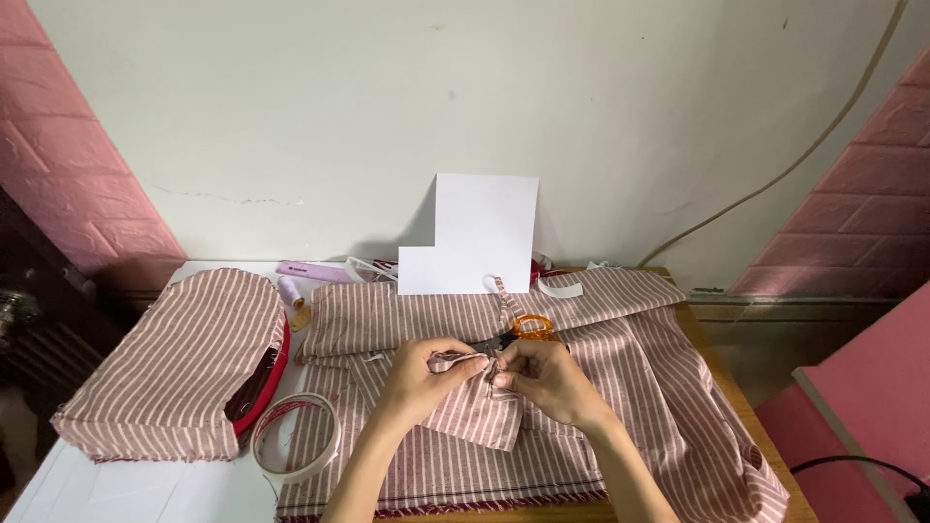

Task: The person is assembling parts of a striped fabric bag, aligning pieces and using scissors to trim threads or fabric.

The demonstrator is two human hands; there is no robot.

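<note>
Centre frame, left hand (418, 371) and right hand (544, 376) pinch a small striped fabric piece (472, 407) together — orange-handled scissors (528, 327) lie just above.

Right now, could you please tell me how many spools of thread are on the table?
1: a small lilac thread spool lies near the table's back edge, between the two striped fabric piles. Others may be hidden under fabric.

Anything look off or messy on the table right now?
Nothing is damaged or spilled. Both hands, left and right, pinch a small striped fabric piece. The orange-handled scissors lie half buried in the striped cloth.
</note>
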